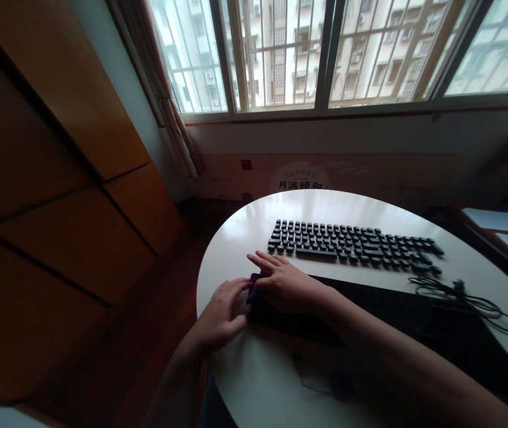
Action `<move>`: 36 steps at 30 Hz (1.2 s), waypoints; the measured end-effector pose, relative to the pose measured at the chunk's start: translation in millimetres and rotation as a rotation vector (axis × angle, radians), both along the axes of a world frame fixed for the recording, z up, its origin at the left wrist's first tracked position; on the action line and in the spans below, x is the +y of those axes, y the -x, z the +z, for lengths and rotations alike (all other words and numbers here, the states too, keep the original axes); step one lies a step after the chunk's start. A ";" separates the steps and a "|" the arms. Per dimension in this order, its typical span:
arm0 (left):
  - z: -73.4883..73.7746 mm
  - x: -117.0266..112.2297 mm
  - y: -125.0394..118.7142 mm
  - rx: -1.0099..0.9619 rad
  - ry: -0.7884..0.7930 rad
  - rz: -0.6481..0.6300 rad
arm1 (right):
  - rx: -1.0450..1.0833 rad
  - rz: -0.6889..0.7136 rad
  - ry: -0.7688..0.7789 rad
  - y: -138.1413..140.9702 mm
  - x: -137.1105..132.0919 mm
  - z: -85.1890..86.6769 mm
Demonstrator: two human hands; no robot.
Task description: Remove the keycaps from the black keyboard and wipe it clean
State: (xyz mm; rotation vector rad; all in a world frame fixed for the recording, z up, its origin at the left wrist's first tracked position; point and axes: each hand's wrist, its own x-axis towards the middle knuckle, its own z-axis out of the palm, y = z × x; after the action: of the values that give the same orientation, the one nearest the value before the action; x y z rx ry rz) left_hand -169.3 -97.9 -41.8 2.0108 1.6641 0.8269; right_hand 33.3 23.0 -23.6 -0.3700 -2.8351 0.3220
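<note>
A black keyboard base without its keycaps lies slantwise across the white table. My right hand presses a dark purple cloth onto its far left corner, index and other fingers stretched out above the cloth. At the left end of the base, my left hand grips the edge, thumb near and fingers curled by the cloth. Part of the base is hidden under my right forearm. Beyond it, black keycaps stand in rows in keyboard order.
A coiled black cable lies at the right of the base. Near the front, a small dark object with a thin cord sits in shadow. The round white table has wooden cabinets to its left and a barred window behind.
</note>
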 end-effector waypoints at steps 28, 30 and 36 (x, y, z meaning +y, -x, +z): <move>-17.1 2.9 7.4 -0.569 0.013 0.158 | -0.117 0.213 0.072 -2.1 -16.1 14.2; -17.7 2.9 7.4 -0.567 0.011 0.173 | -0.133 0.205 0.072 -2.2 -15.4 15.0; -18.6 3.8 4.2 -0.609 -0.052 0.270 | -0.105 -0.016 0.017 -0.2 -12.2 15.2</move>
State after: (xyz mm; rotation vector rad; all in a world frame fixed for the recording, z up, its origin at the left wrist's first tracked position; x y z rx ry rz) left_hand -173.5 -94.1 -60.4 1.3669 1.5590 1.4173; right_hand 33.5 10.8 -8.4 -0.4248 -2.9317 0.3333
